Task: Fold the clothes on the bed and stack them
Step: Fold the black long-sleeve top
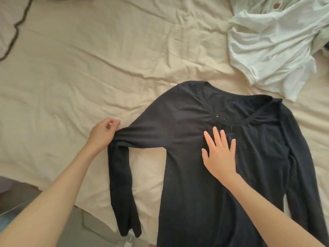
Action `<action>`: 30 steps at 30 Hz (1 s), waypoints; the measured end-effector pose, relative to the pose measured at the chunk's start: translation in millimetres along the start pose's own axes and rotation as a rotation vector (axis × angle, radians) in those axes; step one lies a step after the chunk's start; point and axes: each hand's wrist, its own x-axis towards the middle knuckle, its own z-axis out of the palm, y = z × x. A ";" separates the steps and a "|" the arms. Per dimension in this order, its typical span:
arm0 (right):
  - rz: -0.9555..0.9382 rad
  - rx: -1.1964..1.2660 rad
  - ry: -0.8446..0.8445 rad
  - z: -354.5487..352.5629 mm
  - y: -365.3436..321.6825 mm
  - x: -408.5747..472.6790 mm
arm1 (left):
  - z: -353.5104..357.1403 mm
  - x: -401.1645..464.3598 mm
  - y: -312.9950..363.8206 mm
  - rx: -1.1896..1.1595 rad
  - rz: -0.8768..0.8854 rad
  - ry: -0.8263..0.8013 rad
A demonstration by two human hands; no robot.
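A black long-sleeved top lies face up on the cream bed sheet, neckline pointing away from me. My left hand pinches its left sleeve at the elbow, where the sleeve bends and hangs down toward the bed's near edge. My right hand rests flat on the chest of the top just below the neckline, fingers spread. The right sleeve runs straight down along the body of the top.
A crumpled white garment lies at the upper right with a pale green one behind it. A dark cord curls across the far left of the sheet. The bed's near-left edge shows floor below.
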 end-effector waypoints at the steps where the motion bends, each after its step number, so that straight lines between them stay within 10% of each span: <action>1: 0.018 0.014 0.037 -1.3 -9.4 -3.9 | 3.4 -3.9 -3.7 -0.053 -0.028 -0.024; 7: -0.205 0.354 0.321 5.7 -86.5 -45.7 | 21.4 -84.4 -39.0 -0.274 -0.162 -0.080; 12: 0.217 0.983 -0.267 1.5 -150.0 -65.4 | 29.9 -144.1 -48.0 -0.148 -0.258 0.020; 18: 0.710 2.014 -0.774 -30.9 -188.0 -38.8 | -22.5 -161.7 -39.0 0.261 0.344 0.451; 23: 0.824 1.926 -0.714 -48.9 -205.8 -19.7 | -14.8 -174.7 -52.6 0.311 0.299 -0.141; 30: 0.907 1.778 -0.623 -14.9 -201.6 -22.8 | -8.0 -100.6 -52.8 -0.017 -0.001 -0.006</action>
